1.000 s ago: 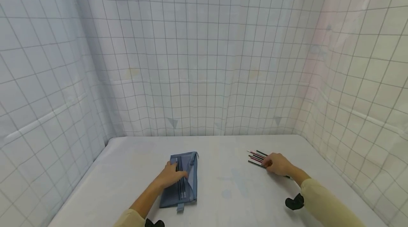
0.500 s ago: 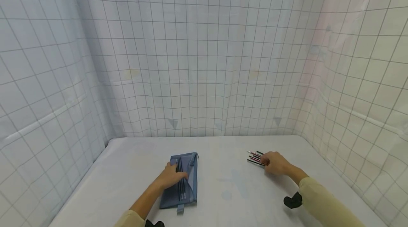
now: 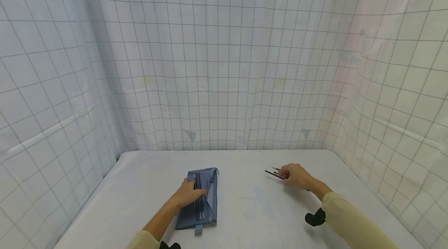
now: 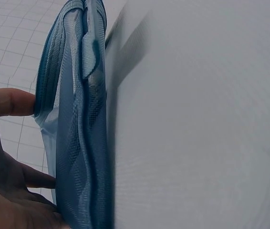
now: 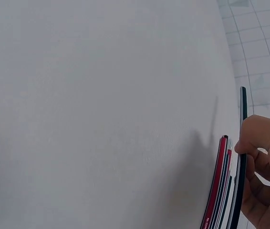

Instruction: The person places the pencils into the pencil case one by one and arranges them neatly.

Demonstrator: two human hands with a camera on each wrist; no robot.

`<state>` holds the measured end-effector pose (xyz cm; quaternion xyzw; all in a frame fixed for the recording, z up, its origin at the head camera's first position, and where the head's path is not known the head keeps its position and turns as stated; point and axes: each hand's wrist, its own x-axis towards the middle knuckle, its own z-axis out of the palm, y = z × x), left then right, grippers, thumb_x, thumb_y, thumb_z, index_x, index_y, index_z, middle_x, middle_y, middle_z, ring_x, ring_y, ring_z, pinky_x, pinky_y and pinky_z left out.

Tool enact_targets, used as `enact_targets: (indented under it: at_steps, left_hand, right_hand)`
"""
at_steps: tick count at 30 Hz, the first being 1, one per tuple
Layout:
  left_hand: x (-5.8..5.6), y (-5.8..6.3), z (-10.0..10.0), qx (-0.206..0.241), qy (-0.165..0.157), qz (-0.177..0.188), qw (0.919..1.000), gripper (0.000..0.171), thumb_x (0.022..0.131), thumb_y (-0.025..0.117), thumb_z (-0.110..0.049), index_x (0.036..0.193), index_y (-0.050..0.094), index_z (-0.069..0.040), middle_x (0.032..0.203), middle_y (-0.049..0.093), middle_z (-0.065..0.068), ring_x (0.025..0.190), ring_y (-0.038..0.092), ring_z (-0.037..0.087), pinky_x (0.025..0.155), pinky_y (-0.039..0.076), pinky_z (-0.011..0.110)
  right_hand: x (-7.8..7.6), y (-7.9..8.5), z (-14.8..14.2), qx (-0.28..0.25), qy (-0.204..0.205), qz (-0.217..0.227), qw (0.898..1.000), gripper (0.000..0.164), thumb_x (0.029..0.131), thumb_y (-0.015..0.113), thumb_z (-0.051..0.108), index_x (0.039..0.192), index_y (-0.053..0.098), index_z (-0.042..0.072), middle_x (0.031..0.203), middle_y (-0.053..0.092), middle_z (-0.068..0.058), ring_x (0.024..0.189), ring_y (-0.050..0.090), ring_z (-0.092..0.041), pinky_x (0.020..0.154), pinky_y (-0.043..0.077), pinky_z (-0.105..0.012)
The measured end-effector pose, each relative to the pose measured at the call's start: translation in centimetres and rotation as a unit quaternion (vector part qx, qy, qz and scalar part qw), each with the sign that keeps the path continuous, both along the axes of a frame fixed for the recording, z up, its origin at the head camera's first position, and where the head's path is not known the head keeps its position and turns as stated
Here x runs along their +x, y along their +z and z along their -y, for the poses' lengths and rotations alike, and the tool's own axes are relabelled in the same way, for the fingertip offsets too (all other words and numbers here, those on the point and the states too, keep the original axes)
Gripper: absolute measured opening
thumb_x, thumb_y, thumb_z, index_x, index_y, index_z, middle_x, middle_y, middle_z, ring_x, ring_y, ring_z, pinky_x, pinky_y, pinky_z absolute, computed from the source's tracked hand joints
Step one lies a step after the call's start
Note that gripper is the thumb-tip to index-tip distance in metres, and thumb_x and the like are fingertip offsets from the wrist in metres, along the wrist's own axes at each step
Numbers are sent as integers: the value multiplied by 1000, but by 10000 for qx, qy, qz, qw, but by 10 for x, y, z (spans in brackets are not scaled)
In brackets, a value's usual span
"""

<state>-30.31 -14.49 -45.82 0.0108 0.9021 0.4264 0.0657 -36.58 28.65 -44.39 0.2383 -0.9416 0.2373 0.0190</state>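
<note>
A blue pencil case (image 3: 212,202) lies on the white table, with several dark pencils (image 3: 200,210) showing at its see-through front. My left hand (image 3: 187,194) grips it, the thumb (image 4: 18,101) at the zipped edge, which stands raised, and the other fingers against the front. To the right, my right hand (image 3: 297,176) pinches one dark pencil (image 5: 243,102) between thumb and fingers, tilted and apart from the others. Beneath and beside that hand lie several more pencils (image 5: 216,179), red and dark, partly hidden by it in the head view.
The white table (image 3: 245,202) stretches between the two hands. White gridded curtains (image 3: 224,66) enclose it at the back and both sides. A small fabric tab (image 3: 198,228) sticks out from the case's near end.
My right hand has drawn one dark pencil out of the group and moved slightly left and away from me with it. My left hand and the pencil case have stayed put.
</note>
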Motion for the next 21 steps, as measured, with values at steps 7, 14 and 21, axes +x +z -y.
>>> enact_targets:
  at_steps: [7,14,21]
  left_hand:
    - [1,1,0,-22,-11,2,10000,95,81,73,-34,151,34,18,160,10,44,145,18,62,113,21,72]
    - [3,3,2,24,-83,-71,9999,96,80,73,-34,150,34,18,160,9,44,145,18,61,112,22,72]
    - [2,2,1,30,-115,-103,9999,95,80,73,-33,150,34,18,160,9,44,145,17,62,111,22,74]
  right_hand:
    - [-4,4,16,25,-12,178,9998,22,79,74,-1,98,74,8,80,59,6,76,52,-15,68,45,-36]
    - [-9,9,39,-286,-229,628,9974,20,81,75,-2,101,75,4,83,63,2,77,56,-17,68,49,-35]
    - [-10,7,60,-384,-359,868,9948,19,82,77,-1,100,75,5,85,63,2,78,57,-17,68,50,-33]
